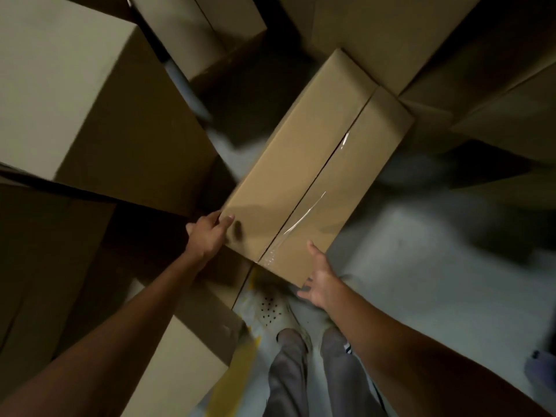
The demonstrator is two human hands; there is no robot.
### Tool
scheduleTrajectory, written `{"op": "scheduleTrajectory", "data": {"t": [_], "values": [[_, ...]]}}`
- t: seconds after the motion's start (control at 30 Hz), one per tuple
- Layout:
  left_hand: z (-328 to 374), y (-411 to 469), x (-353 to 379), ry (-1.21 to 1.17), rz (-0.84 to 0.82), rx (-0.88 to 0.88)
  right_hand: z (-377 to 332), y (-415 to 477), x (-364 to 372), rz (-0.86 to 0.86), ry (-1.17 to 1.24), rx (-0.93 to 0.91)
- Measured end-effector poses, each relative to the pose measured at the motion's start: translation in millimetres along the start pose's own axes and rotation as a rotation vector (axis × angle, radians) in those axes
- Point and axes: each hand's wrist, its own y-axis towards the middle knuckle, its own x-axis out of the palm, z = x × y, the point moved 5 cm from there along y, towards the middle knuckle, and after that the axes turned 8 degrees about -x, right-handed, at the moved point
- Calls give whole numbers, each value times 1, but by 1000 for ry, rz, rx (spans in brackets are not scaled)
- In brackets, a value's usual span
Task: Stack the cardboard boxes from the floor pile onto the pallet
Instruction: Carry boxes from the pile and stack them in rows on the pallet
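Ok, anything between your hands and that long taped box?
Nothing visible. The left hand grips the long taped box at its near left corner, and the right hand is at the near right corner. The pallet is out of view.

Pale grey floor [436, 281]; dim light, deep shadows.

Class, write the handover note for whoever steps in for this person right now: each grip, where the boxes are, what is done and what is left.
Left grip: holds the near left corner of the long taped cardboard box, thumb on top.
Right grip: open, fingers spread at the box's near right corner.
Boxes: the long box slants away from the person over the pale floor. Whether it is lifted is unclear. A large box stands on the left and more boxes lie beyond.
Done: this box is taken in hand.
Left: firm up the right grip and carry the box to the pallet, which is not in view.
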Motion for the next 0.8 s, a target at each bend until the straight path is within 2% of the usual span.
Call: {"op": "scheduleTrajectory", "data": {"t": [0.13,0.23,0.33,0.5,0.63,0.8], "values": [[6,-10,0,10,6,-8,-4,-22,-22,11,-64,17],[12,-31,-5,-102,-16,-45,-9,-48,-39,61,-175,11],[30,-63,-14,-182,-25,-51,-19,-81,-50,99,-278,-66],[57,-118,-34,-228,5,-40,-30,-118,-83,273,-265,-236],[86,-159,-46,-227,-8,-49,-73,-189,-93,252,-287,-304],[121,-209,-62,-248,-41,-63,-113,-232,-115,214,-330,-356]]}}
